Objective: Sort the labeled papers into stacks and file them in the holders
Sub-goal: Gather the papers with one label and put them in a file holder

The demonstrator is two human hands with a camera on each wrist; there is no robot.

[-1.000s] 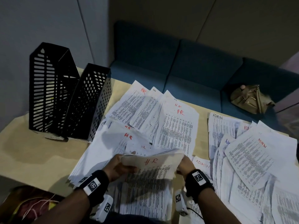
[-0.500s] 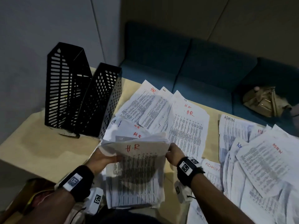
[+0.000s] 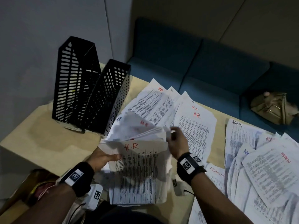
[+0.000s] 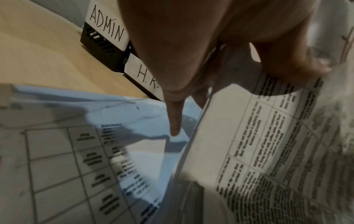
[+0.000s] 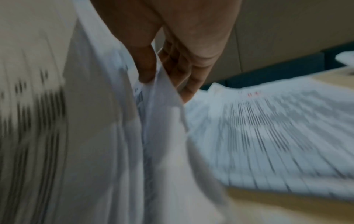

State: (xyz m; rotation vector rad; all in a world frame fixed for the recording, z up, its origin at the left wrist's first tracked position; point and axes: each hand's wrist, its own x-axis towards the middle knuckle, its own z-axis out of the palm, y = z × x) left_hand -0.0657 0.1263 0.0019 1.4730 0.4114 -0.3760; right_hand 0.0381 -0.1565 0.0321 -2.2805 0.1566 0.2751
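Observation:
I hold an HR stack [image 3: 139,172] of printed sheets upright near the table's front edge, its top sheet marked "H.R" in red. My left hand [image 3: 103,158] grips its left edge, thumb on the front [image 4: 291,66]. My right hand [image 3: 175,139] pinches a few sheets at the stack's upper right corner [image 5: 153,84]. More HR papers [image 3: 192,126] lie fanned behind. ADMIN papers [image 3: 258,152] spread on the right. Two black mesh holders [image 3: 90,92] stand at the back left, labelled ADMIN [image 4: 107,28] and H.R. [image 4: 145,74].
The beige table [image 3: 40,143] shows bare wood in front of the holders. A blue sofa [image 3: 210,65] runs behind the table with a tan bag [image 3: 273,107] on it. A brown bag [image 3: 37,186] sits low at the left, below the table edge.
The stack has been raised and its top sheets fanned apart. My right hand moved up from the stack's side to its upper right corner. The view shifted left.

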